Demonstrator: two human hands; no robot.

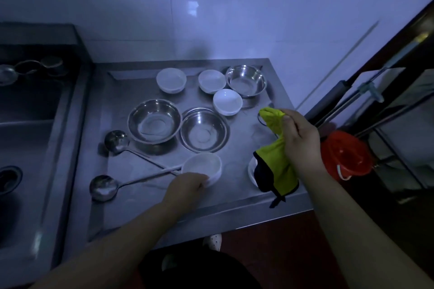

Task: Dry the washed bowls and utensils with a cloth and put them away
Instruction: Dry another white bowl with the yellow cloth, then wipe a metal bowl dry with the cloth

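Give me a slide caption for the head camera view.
Left hand grasps white bowl; right hand holds yellow cloth.

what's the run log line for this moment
left hand: gripping white bowl on drainboard | right hand: holding yellow cloth | drying: not started

My steel draining board (131, 206) carries three steel bowls (154, 120) (203, 129) (246, 80), four white bowls (171, 80) (211, 81) (227, 101) (202, 166), and two ladles (116, 141) (103, 187) at left, handles crossing. A further white dish (252, 172) sits near the right edge, partly hidden.
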